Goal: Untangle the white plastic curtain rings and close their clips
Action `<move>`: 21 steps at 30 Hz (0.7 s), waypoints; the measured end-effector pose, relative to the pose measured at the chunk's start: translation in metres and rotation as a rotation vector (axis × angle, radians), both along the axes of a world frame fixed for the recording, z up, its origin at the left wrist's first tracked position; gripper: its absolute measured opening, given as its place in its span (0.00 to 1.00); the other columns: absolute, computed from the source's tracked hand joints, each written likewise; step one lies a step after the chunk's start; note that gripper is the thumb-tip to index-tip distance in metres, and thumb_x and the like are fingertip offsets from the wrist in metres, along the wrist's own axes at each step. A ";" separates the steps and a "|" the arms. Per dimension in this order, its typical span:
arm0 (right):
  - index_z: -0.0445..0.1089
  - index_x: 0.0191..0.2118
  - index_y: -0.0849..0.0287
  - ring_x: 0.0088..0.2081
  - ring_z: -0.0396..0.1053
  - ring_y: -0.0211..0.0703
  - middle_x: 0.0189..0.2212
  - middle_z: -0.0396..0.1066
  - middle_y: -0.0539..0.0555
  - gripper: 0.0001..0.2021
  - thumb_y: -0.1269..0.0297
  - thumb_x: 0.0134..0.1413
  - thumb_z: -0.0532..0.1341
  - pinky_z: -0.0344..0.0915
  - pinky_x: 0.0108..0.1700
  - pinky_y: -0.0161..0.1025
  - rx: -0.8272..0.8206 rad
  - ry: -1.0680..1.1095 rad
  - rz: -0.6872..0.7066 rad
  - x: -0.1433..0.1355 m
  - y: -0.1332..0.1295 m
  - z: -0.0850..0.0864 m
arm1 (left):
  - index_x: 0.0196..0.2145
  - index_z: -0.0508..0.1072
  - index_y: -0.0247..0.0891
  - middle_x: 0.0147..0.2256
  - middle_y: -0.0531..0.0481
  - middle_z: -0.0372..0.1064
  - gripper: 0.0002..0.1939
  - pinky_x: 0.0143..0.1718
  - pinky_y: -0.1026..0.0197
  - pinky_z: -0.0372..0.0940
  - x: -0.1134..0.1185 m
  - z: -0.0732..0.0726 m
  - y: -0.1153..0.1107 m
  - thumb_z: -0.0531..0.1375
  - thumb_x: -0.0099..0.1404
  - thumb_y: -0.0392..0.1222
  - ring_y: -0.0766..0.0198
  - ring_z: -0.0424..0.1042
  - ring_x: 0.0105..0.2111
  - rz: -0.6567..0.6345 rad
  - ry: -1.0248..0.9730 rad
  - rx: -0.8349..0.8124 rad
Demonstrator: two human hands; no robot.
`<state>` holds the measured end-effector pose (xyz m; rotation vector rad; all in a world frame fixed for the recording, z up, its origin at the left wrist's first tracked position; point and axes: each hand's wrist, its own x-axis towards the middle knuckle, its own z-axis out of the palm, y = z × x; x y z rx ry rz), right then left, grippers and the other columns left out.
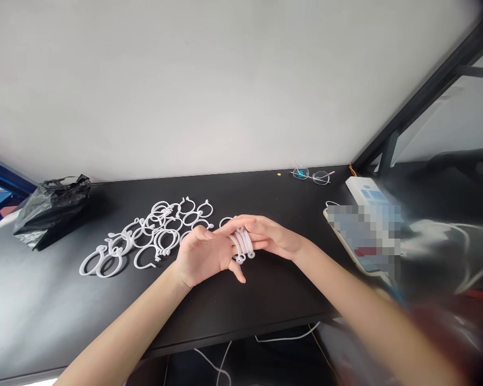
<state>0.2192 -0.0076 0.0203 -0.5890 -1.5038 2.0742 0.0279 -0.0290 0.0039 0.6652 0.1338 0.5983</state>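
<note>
My left hand (203, 256) is held palm up above the black table, thumb and little finger apart from the rest. Several white plastic curtain rings (243, 244) are looped around its middle fingers, side by side, with their small eyelets hanging below. From the right, my right hand (276, 236) closes its fingers about these rings and the left fingertips. Its grip partly hides how the rings sit. Behind and to the left lies a loose pile of more white curtain rings (167, 238), some overlapping. One ring (225, 221) is partly covered by my left hand.
On the black table (241, 300) a crumpled black plastic bag (58, 206) stands at the far left. Round glasses (321, 178) lie near the wall. At the right are a white box (366, 190) and a blurred phone-like device (354, 241). White cables (215, 367) hang below the front edge.
</note>
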 end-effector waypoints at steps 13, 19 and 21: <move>0.72 0.41 0.60 0.31 0.72 0.38 0.29 0.71 0.51 0.14 0.57 0.51 0.67 0.71 0.34 0.36 -0.041 -0.115 -0.008 -0.010 -0.002 -0.009 | 0.55 0.70 0.33 0.54 0.36 0.67 0.32 0.37 0.55 0.69 -0.004 0.010 0.000 0.49 0.58 0.51 0.52 0.71 0.41 0.177 0.073 0.001; 0.71 0.37 0.61 0.31 0.72 0.37 0.31 0.71 0.52 0.14 0.54 0.54 0.65 0.70 0.30 0.33 -0.054 -0.125 -0.056 -0.011 -0.001 -0.010 | 0.55 0.70 0.29 0.36 0.41 0.73 0.33 0.39 0.54 0.67 -0.001 0.011 0.000 0.48 0.58 0.52 0.58 0.69 0.31 0.120 0.099 0.074; 0.71 0.33 0.62 0.31 0.71 0.37 0.29 0.70 0.51 0.15 0.53 0.53 0.65 0.70 0.30 0.33 -0.070 -0.112 -0.067 -0.012 -0.001 -0.012 | 0.57 0.68 0.28 0.36 0.42 0.72 0.34 0.43 0.52 0.65 0.000 0.011 -0.001 0.48 0.59 0.52 0.57 0.69 0.34 0.142 0.123 0.099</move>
